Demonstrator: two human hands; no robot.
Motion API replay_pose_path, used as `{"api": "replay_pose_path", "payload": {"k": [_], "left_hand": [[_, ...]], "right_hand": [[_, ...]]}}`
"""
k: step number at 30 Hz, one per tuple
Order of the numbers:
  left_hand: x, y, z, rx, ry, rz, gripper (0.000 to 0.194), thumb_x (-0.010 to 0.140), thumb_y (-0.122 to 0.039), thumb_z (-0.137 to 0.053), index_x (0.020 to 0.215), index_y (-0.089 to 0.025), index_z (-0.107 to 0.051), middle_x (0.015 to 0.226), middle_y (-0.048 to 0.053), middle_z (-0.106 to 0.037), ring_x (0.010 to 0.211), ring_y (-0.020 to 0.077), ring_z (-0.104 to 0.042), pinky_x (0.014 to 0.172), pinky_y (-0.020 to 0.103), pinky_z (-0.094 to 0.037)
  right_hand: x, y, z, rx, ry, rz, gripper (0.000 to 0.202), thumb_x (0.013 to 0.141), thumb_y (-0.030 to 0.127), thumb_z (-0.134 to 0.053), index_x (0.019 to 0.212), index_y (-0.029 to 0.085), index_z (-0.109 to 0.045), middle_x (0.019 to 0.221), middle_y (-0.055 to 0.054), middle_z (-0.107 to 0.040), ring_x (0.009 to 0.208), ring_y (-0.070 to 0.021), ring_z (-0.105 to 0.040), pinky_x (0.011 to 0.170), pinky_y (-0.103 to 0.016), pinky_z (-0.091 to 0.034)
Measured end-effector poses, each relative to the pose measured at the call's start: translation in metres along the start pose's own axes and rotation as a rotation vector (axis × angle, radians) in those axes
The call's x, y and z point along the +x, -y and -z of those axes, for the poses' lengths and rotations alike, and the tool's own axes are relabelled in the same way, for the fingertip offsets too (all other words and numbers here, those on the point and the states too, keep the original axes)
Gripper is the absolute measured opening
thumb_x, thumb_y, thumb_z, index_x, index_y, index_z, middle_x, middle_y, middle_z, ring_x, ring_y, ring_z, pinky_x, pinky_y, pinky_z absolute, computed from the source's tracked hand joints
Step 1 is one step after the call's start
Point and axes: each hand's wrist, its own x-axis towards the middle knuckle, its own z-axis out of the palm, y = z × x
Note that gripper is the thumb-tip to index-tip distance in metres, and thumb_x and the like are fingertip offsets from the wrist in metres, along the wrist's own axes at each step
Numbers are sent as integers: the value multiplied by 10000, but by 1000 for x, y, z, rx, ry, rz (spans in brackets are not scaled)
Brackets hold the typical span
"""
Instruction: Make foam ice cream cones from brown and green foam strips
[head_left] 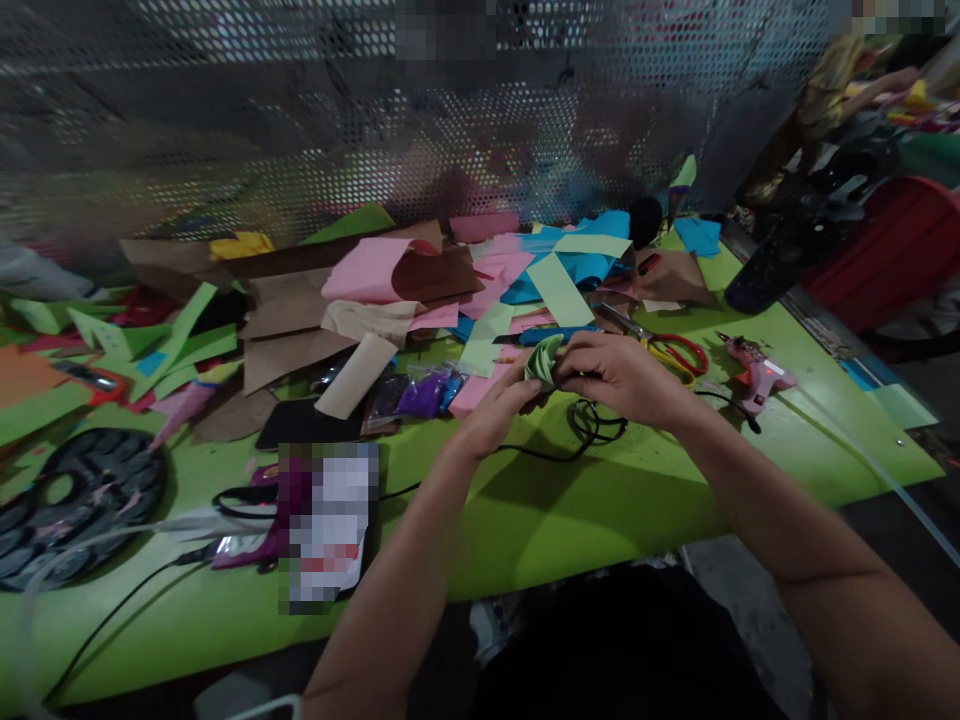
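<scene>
dim light, soft shadows on the green tabletop, perforated panel slightly blurred

The person is wearing a black garment, which is forming a broad, plain, dark shape at the near edge of the scene, its folds too dim to make out. The left forearm and right forearm are showing bare, both narrowing toward the wrists. A crease is marking the right elbow. The left hand and right hand are also showing bare.
</scene>
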Motion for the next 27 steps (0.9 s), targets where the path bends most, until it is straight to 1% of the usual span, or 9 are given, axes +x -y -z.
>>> {"api": "replay_pose_path", "payload": {"k": [4,8,13,18,23,27], "left_hand": [[1,1,-1,-63,22,5,511,828,-416,-550,1286,-195,-595,795,-8,-518,689,136,-421,611,275,-325],[1,0,-3,-91,17,24,501,812,-422,-566,1255,-190,-592,799,-9,-523,679,132,-423,612,277,-328],[0,-2,-4,-102,29,38,438,811,-440,-562,1169,-190,-603,772,-14,-504,659,131,-403,610,282,-322],[0,-2,-4,-111,33,57,457,810,-442,-553,1189,-193,-603,773,-8,-513,671,135,-406,609,281,-308],[0,-2,-4,-125,39,75,486,802,-436,-557,1220,-191,-587,763,-13,-499,679,136,-418,607,274,-301],[1,-3,-5,-126,26,89,547,788,-456,-574,1273,-203,-559,786,-13,-509,667,128,-420,590,268,-285]], "right_hand": [[0,1,1,-11,12,4,129,935,149,-636,928,206,-751,969,-59,-701,920,-198,-691,786,-276,-496],[0,1,3,-20,40,5,132,935,151,-631,940,209,-750,968,-62,-705,919,-200,-688,788,-280,-492],[-1,5,5,-31,49,-2,100,904,171,-655,921,202,-749,929,-61,-700,855,-191,-681,742,-272,-476],[-1,6,1,-31,22,-14,66,855,156,-700,897,195,-731,926,-59,-699,866,-193,-681,733,-267,-471],[-3,4,-4,-50,0,-24,73,869,140,-684,883,198,-726,927,-58,-707,870,-191,-686,746,-267,-474],[-4,2,-3,-54,-20,4,49,893,179,-693,899,201,-737,915,-53,-716,858,-184,-687,736,-265,-473]]}}
